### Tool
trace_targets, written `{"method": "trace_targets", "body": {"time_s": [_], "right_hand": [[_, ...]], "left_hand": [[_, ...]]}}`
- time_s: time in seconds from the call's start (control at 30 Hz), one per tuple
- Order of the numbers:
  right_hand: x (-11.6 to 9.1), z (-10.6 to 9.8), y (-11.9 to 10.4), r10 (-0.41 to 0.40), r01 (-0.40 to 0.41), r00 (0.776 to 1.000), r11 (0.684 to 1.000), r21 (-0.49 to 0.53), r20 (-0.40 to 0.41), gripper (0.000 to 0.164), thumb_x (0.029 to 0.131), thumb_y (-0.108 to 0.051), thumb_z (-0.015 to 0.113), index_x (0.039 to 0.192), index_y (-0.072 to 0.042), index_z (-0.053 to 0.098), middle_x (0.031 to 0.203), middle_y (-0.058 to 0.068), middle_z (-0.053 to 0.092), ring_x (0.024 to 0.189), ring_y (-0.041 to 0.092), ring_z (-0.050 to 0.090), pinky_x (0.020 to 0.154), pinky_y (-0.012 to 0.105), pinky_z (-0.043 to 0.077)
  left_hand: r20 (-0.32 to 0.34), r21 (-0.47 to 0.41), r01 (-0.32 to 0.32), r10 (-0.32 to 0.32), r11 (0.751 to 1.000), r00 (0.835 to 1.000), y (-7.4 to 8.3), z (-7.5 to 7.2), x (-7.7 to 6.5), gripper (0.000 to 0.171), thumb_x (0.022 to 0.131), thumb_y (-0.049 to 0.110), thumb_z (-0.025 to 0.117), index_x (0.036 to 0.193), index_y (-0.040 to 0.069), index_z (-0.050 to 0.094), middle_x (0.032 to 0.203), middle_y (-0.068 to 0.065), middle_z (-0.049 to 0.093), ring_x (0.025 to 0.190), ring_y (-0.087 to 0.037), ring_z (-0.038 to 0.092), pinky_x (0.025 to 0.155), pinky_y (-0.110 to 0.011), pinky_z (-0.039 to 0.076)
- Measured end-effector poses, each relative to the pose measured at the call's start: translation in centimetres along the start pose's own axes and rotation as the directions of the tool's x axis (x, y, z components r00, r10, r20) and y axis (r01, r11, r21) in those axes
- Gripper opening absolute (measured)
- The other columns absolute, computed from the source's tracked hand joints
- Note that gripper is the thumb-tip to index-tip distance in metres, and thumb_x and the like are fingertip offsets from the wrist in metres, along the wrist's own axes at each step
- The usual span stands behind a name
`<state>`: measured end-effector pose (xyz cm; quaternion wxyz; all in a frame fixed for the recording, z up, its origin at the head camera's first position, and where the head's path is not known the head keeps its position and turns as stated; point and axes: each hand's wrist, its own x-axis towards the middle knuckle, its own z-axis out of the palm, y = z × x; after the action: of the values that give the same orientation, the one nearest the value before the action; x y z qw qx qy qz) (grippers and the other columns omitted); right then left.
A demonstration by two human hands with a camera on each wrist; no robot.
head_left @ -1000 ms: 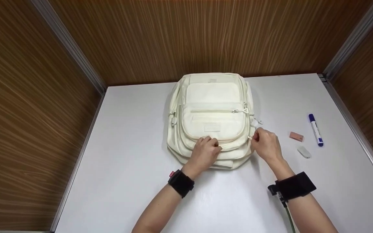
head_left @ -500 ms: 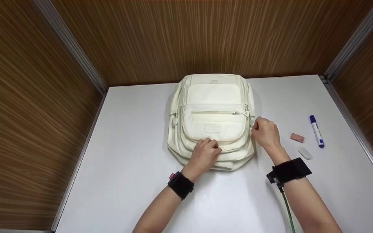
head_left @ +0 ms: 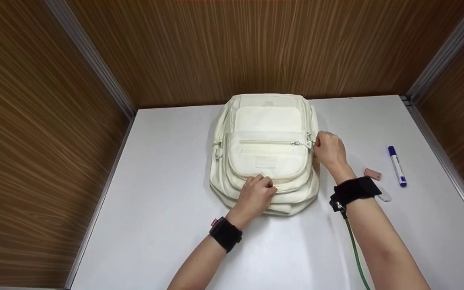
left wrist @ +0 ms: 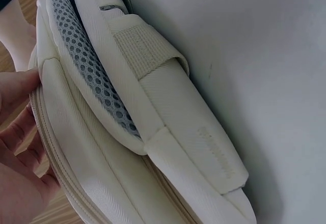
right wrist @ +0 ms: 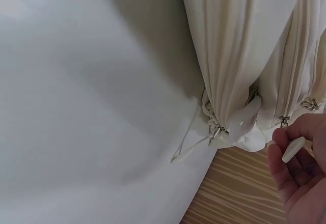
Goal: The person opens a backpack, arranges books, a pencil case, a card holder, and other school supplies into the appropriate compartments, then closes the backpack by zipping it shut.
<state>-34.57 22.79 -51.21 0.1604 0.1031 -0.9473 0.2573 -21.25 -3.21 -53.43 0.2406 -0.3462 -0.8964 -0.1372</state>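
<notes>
A cream backpack [head_left: 272,121] lies front side up, its lower end toward me in the head view. My left hand [head_left: 254,195] grips the edge of the bag at the curved seam near that end. Thumb and fingers meet along the zipper edge [left wrist: 61,170] in the left wrist view. At the bag's right side is my right hand [head_left: 330,151]. It pinches a pale zipper pull [right wrist: 294,149], clear in the right wrist view, just below a metal zipper slider [right wrist: 283,120]. Another zipper pull [right wrist: 182,154] hangs loose on its cord.
A pink eraser [head_left: 373,174], a pale eraser-like piece [head_left: 385,195] partly behind the right wristband, and a blue-capped marker [head_left: 397,166] lie on the white table [head_left: 167,169] at right. Wood-grain panels [head_left: 232,48] stand around it. A green cable [head_left: 357,249] trails from the right wristband.
My right hand has moved up along the bag's right side, away from me, with the zipper pull. My left hand keeps its grip at the lower edge.
</notes>
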Motion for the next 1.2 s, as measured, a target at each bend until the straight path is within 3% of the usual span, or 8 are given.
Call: {"method": "trace_targets", "body": {"time_s": [0.43,0.73,0.9,1.07,1.2], "right_hand": [[2.5,0.1,0.5,0.055,-0.052,0.997,0.997,-0.050,0.061,0.006,0.082,0.007,0.058,0.078,0.004,0.055,0.079,0.024,0.058,0.074,0.044,0.059,0.064,0.052,0.046],[2.4,0.3,0.5,0.126,-0.124,0.990,0.992,-0.036,0.063,0.007,0.086,0.002,0.058,0.080,0.000,0.053,0.081,0.022,0.059,0.074,0.042,0.059,0.062,0.053,0.045],[1.8,-0.1,0.7,0.153,-0.154,0.987,0.988,0.016,0.037,0.001,0.091,0.000,0.057,0.092,0.001,0.057,0.091,0.023,0.064,0.083,0.041,0.062,0.069,0.053,0.047],[1.4,-0.4,0.6,0.135,-0.139,0.990,0.985,0.100,0.047,0.018,0.093,0.004,0.057,0.109,0.004,0.064,0.107,0.026,0.065,0.099,0.042,0.061,0.082,0.053,0.048],[1.3,-0.5,0.2,0.087,-0.109,0.987,0.981,0.160,0.138,0.033,0.094,0.005,0.055,0.127,0.004,0.057,0.122,0.027,0.059,0.115,0.045,0.054,0.095,0.055,0.042]], "left_hand": [[-0.009,-0.003,-0.022,0.022,1.000,1.000,0.2,0.2,0.0,0.008,0.090,0.016,0.070,0.085,0.016,0.076,0.091,0.001,0.061,0.085,-0.017,0.057,0.075,-0.032,0.046],[0.017,-0.005,0.001,-0.001,1.000,1.000,0.0,0.3,-0.1,0.005,0.089,0.017,0.072,0.087,0.017,0.077,0.092,0.002,0.062,0.086,-0.016,0.057,0.078,-0.031,0.045],[0.044,-0.050,0.031,-0.029,0.998,0.999,0.1,0.1,-0.3,0.007,0.089,0.017,0.072,0.094,0.016,0.077,0.094,0.002,0.062,0.089,-0.015,0.057,0.081,-0.031,0.045],[-0.018,-0.114,0.041,-0.043,0.993,0.999,-0.5,-0.3,-0.5,0.007,0.090,0.014,0.071,0.094,0.012,0.076,0.095,-0.001,0.063,0.091,-0.017,0.057,0.082,-0.030,0.045],[-0.064,-0.107,0.111,-0.118,0.988,0.991,-1.7,-0.8,-0.5,0.015,0.086,0.014,0.075,0.100,0.010,0.073,0.106,-0.006,0.061,0.104,-0.022,0.056,0.093,-0.035,0.044]]}}
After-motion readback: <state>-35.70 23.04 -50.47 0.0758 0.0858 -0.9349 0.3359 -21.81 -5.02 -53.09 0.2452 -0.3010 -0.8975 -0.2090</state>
